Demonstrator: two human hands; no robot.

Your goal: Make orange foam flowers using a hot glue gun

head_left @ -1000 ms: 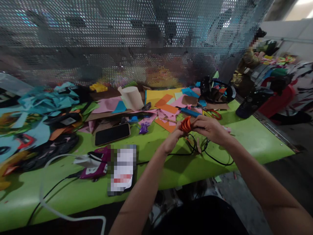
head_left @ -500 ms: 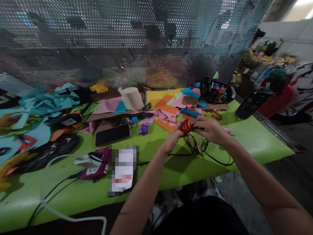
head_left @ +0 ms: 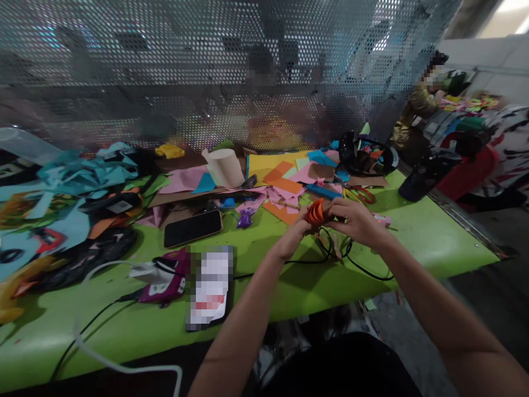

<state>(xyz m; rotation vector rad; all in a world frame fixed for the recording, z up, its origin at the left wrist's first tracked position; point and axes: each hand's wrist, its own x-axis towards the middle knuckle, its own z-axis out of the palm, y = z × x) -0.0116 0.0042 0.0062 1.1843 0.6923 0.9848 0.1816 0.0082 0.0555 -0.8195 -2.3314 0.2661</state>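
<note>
Head view, from the left: crumpled teal sheets (head_left: pixel 88 168) near the left edge of the frame. Next, on the lime-green bench (head_left: pixel 132 331), a flat black rectangular phone (head_left: pixel 193 228), then a cream paper roll (head_left: pixel 225 167) behind it. Right of centre, left hand (head_left: pixel 296 232) with fingers closed around a bunched orange ribbed piece (head_left: pixel 315 212), above a thin black looped cable (head_left: pixel 308 262). Alongside, right hand (head_left: pixel 355 220) with bent fingers close against the piece's right side; cannot tell whether gripping. Towards the right edge, a dark cylindrical container (head_left: pixel 430 173).
</note>
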